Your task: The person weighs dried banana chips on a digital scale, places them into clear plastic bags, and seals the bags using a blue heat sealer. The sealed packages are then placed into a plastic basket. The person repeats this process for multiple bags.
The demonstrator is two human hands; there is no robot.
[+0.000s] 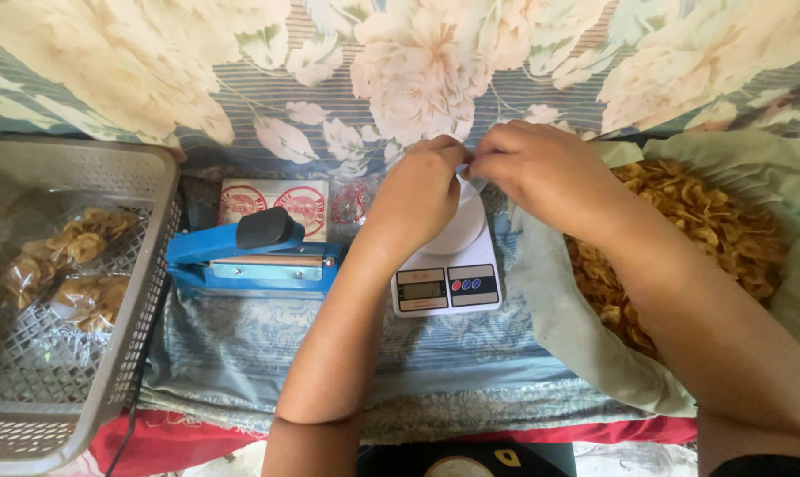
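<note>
My left hand [419,190] and my right hand [541,168] meet above the white digital kitchen scale [448,284]. Their fingertips pinch the rim of a thin clear plastic bag [463,181], which is mostly hidden behind them. The bag hangs over the scale's round white platform [464,228]. A large pale green sack [585,340] full of golden fried chips [700,230] lies open just right of the scale, under my right forearm.
A blue impulse heat sealer [250,258] sits left of the scale, with printed red-and-white labels [274,203] behind it. A grey plastic basket [144,309] at far left holds sealed packets of chips [68,265]. Floral cloth covers the surface and backdrop.
</note>
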